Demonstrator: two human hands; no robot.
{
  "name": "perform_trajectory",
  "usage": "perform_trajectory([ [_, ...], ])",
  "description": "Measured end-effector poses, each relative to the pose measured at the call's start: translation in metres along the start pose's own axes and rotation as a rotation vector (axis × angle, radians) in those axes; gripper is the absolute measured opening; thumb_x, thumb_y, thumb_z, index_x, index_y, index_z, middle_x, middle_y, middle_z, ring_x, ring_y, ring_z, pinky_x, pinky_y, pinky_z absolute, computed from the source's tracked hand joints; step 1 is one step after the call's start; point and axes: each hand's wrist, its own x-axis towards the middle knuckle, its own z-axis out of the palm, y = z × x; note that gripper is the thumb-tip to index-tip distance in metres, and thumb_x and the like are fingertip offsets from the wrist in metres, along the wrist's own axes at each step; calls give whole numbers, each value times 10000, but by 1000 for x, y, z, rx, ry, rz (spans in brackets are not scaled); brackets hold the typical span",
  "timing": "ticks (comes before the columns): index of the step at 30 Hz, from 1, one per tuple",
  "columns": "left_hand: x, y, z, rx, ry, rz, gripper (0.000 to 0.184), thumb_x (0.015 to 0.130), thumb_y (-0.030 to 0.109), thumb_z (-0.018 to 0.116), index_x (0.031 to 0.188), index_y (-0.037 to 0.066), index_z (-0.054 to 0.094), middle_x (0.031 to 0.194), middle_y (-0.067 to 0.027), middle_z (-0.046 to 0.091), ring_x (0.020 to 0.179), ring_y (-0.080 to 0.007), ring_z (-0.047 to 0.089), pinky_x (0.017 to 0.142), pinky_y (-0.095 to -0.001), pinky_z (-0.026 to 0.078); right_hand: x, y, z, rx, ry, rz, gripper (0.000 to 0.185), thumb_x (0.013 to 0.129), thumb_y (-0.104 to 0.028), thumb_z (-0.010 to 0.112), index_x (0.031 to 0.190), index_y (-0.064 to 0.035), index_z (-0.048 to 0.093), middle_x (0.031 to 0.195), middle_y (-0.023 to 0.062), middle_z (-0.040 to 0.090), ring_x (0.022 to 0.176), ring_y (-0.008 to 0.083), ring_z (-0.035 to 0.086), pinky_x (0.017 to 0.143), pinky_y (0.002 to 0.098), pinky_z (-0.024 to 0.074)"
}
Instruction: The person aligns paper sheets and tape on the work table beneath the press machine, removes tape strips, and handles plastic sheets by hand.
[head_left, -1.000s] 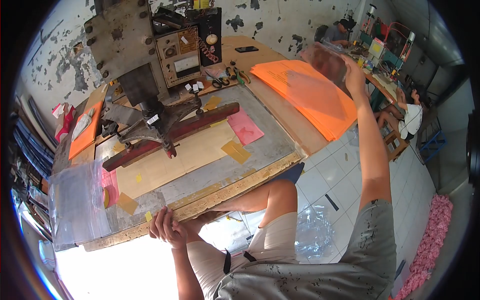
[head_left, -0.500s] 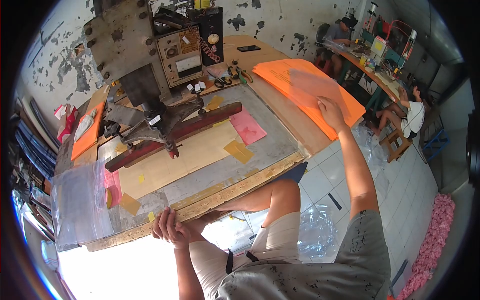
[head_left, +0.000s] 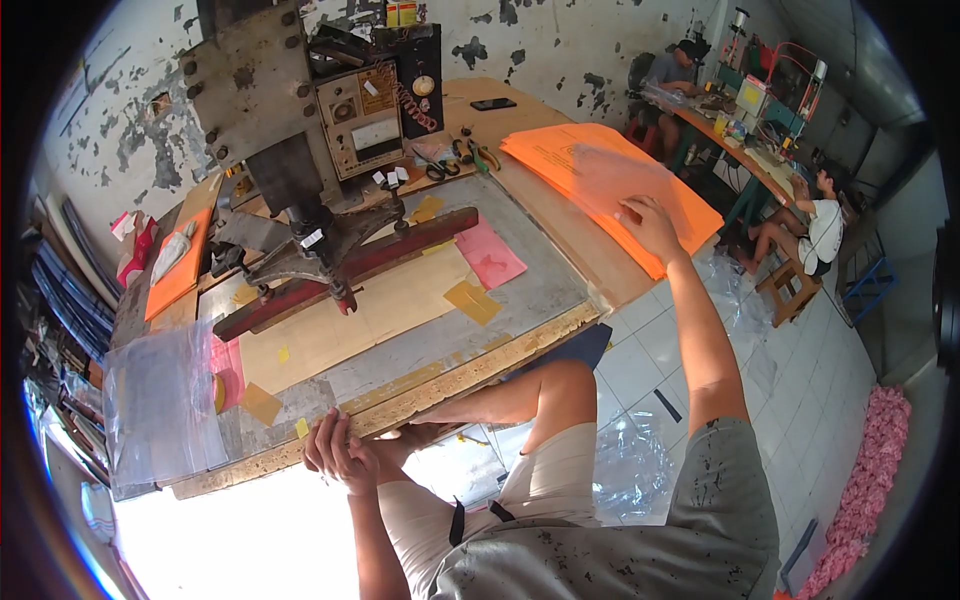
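My right hand (head_left: 652, 228) lies on a stack of orange printed sheets (head_left: 560, 155) at the right of the bench, its fingers loosely bent and apart. A thin clear plastic sheet (head_left: 608, 172) lies on the stack by my fingertips; whether they touch it I cannot tell. My left hand (head_left: 340, 455) rests at the bench's worn front edge (head_left: 470, 378) with loosely bent fingers and nothing visible in them. Between my hands, a long red press bar (head_left: 350, 275) hangs from a machine over a beige sheet (head_left: 360, 325) taped to the metal plate (head_left: 520, 265).
Clear plastic sheets (head_left: 160, 410) hang over the bench's left corner. Scissors (head_left: 440, 168), pliers (head_left: 485, 155) and a phone (head_left: 493, 103) lie behind the plate. Two people sit at another bench at the far right. Crumpled plastic (head_left: 635, 465) lies on the floor.
My right hand has shifted slightly up and left over the orange stack, its fingers more bent. My left hand stays at the bench edge. The view has moved a little.
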Motion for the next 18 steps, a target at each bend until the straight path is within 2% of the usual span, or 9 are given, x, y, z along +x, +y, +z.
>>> perform_trajectory([
  [5, 4, 0, -13, -56, -77, 14, 362, 1049, 288, 497, 1225, 69, 725, 1308, -86, 718, 1230, -335, 625, 1110, -483, 395, 2, 3, 1, 40, -2, -15, 404, 969, -412, 722, 1175, -67, 763, 1233, 111, 704, 1188, 308, 620, 1030, 416, 489],
  [8, 9, -1, -28, -121, -165, 21, 382, 1040, 293, 551, 1294, 45, 692, 1348, -115, 698, 1266, -355, 610, 1131, -494, 386, 4, -1, -7, 21, -106, 41, 417, 972, -402, 717, 1234, -78, 737, 1286, 103, 691, 1234, 310, 602, 1076, 443, 452],
  [11, 9, -27, -41, -283, -122, -6, 379, 1006, 210, 588, 1337, 43, 667, 1391, -146, 672, 1327, -366, 579, 1146, -496, 365, 0, -5, 2, -136, 7, -10, 443, 985, -381, 702, 1319, -91, 689, 1344, 110, 668, 1295, 312, 571, 1132, 476, 391],
  [12, 19, -37, -55, -192, -108, -10, 441, 950, 140, 663, 1375, 27, 638, 1405, -153, 665, 1350, -351, 570, 1158, -489, 358, -4, -15, 4, -117, 46, -27, 447, 993, -377, 691, 1342, -98, 674, 1362, 113, 659, 1315, 312, 559, 1147, 482, 372],
  [13, 24, -57, -65, -151, -87, -63, 496, 910, 78, 700, 1396, 17, 624, 1421, -154, 654, 1354, -348, 568, 1158, -489, 363, -8, -40, 2, -97, 82, -46, 452, 1002, -373, 680, 1364, -105, 659, 1379, 116, 650, 1335, 312, 547, 1162, 487, 353],
  [15, 47, -96, -84, -40, 9, -138, 473, 924, 16, 680, 1394, 24, 628, 1415, -149, 649, 1349, -355, 567, 1156, -487, 370, -22, -101, 1, -33, 99, -79, 443, 1017, -363, 661, 1374, -102, 652, 1395, 124, 640, 1363, 316, 532, 1179, 488, 337],
  [16, 66, -111, -94, 6, 75, -157, 460, 942, 24, 683, 1398, 27, 624, 1432, -147, 638, 1359, -347, 559, 1144, -489, 386, -35, -135, 1, 12, 79, -89, 430, 1023, -358, 653, 1362, -93, 661, 1393, 130, 640, 1370, 319, 528, 1181, 484, 340],
  [18, 100, -157, -114, 170, 36, -181, 450, 985, 133, 694, 1425, 83, 615, 1476, -114, 614, 1396, -338, 527, 1163, -506, 389, -63, -195, -5, 167, -28, -77, 425, 1023, -357, 655, 1347, -82, 672, 1417, 128, 628, 1389, 327, 520, 1179, 479, 356],
])
